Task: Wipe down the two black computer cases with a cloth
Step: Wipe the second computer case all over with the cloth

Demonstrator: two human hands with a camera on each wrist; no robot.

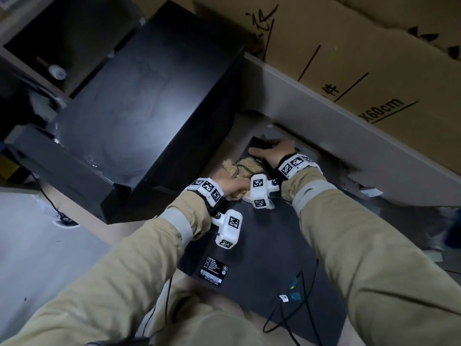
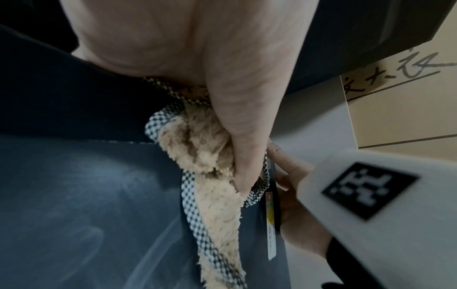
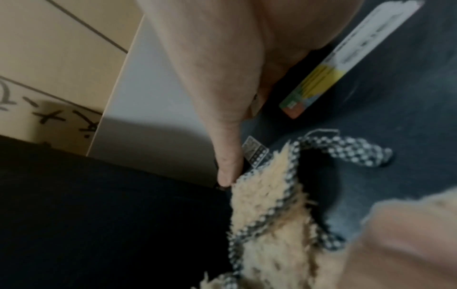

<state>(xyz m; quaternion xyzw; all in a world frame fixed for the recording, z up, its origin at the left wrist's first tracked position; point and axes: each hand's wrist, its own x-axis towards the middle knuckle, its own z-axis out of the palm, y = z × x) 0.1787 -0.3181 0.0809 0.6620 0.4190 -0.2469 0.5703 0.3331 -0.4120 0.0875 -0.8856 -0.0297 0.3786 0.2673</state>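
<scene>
Two black metal computer cases sit side by side on the floor: the nearer flat black case with a white label, and a larger black case just to its left. The left hand bunches a fluffy beige cloth with checked trim against the nearer case. The right hand grips that case's far edge, beside a cardboard box.

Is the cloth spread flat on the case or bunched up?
Bunched: the cloth is crumpled in the left hand, its checked edging folded over the fleece, on the lying computer case.
</scene>
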